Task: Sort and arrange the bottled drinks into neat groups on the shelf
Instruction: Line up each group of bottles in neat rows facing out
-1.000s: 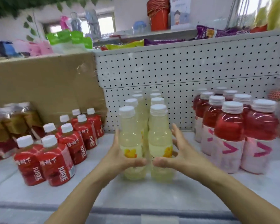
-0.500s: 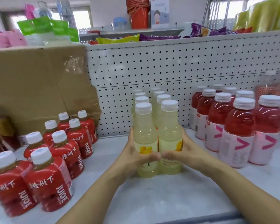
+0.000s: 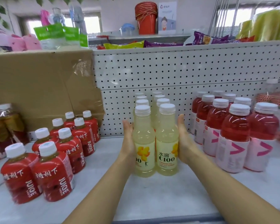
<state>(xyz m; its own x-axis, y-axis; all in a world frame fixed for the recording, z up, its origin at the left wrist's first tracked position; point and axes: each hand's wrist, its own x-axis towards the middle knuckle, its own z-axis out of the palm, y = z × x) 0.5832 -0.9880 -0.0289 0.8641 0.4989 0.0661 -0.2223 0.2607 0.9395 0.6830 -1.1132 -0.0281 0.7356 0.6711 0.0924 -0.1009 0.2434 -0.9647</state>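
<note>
Two rows of pale yellow C100 bottles point(image 3: 166, 143) with white caps stand in the middle of the white shelf point(image 3: 152, 199), running back to the pegboard. My left hand point(image 3: 128, 139) lies flat against the left side of the front bottle, fingers straight. My right hand point(image 3: 183, 141) presses flat against the right side of the front right bottle. Short red JUICE bottles point(image 3: 53, 172) stand in two rows on the left. Taller red bottles with pink labels point(image 3: 233, 139) stand in rows on the right.
A white pegboard point(image 3: 168, 75) backs the shelf. A brown cardboard sheet point(image 3: 39, 88) leans behind the juice bottles. Dark wrapped bottles point(image 3: 3, 126) sit at the far left, patterned bottles point(image 3: 275, 101) at the far right. Snack packs point(image 3: 152, 44) lie on the shelf above.
My hands have gone from thumbs wrapped across the front of the yellow bottles to flat palms on their two sides. The view has shifted a little.
</note>
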